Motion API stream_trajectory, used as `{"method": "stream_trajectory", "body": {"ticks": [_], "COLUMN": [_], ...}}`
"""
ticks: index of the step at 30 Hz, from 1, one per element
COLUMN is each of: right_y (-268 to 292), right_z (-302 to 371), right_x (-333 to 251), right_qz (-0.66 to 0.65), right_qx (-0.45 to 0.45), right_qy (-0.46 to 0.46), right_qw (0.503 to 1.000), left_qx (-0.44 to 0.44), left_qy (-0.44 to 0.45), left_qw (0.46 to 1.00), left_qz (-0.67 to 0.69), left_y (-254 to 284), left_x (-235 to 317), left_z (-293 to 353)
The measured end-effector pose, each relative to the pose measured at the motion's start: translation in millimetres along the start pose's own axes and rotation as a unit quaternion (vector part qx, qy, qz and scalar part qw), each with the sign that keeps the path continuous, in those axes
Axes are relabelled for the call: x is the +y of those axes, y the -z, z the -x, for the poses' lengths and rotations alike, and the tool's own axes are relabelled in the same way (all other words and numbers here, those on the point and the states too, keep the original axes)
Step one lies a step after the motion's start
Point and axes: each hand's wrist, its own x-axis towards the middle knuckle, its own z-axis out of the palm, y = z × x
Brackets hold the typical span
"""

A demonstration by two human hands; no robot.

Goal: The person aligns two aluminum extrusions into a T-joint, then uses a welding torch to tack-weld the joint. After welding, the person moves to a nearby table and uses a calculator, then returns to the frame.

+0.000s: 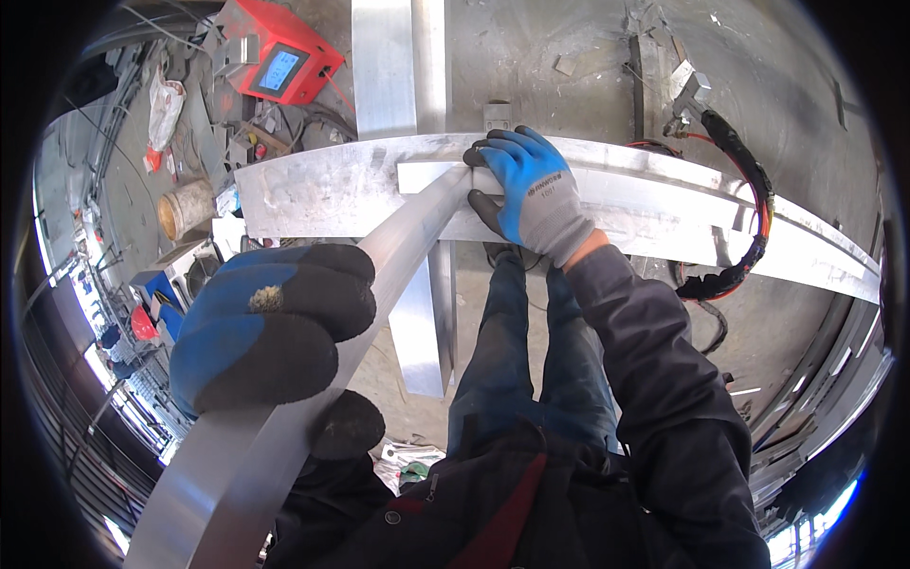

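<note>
Where the picture runs to 8 and 9 o'clock, the left hand [270, 327], in a blue and black glove, is closed around a long metal bar [403, 247], fingers over its upper side and thumb tip showing along its right edge. From that grip the bar's near end drops toward 7 o'clock and its far end reaches between 1 and 2 o'clock, so its long axis slants across the view. At 11 o'clock a red unit with a lit screen [284, 71] stands well apart from the bar. A wide metal beam [313, 194] begins above the left hand and sweeps from 10 round to 3 o'clock, crossed near 12 by another metal length [384, 71]. On the beam lies a thin pale strip [424, 176], and the bar's far end meets the view of it at a slant, not in line. Just past that end, toward 1 o'clock, is the right hand [526, 185], plainly the nearer one to it; its fingers bend over the strip beside the bar's tip, thumb lower and apart, though I cannot tell whether they pinch anything. Between 2 and 3 o'clock a black sheathed hose [754, 190] curves over the beam
</note>
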Motion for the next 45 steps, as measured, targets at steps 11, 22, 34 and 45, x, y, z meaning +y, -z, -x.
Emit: {"method": "stream_trajectory", "body": {"ticks": [11, 22, 34, 45], "right_y": [-5.8, -7.0, -6.4, -9.4], "right_z": [-1.2, -2.8, -4.5, -3.1], "right_x": [2.3, 1.6, -1.7, 2.8], "right_qz": [0.019, 0.021, 0.032, 0.022], "right_qx": [0.019, 0.017, -0.01, 0.007], "right_qy": [0.013, 0.008, -0.023, -0.01], "right_qw": [1.0, 1.0, 0.999, 1.0], "left_qx": [-0.167, -0.186, -0.059, -0.096], "left_qy": [0.066, 0.046, 0.142, 0.107], "left_qw": [0.983, 0.979, 0.988, 0.99], "left_qz": [0.037, 0.072, -0.003, 0.004], "left_y": [14.6, 21.7, -2.3, 4.3], "left_x": [5.6, -0.6, 24.0, 14.2], "left_z": [-25.4, -24.4, -21.4, -18.9]}}
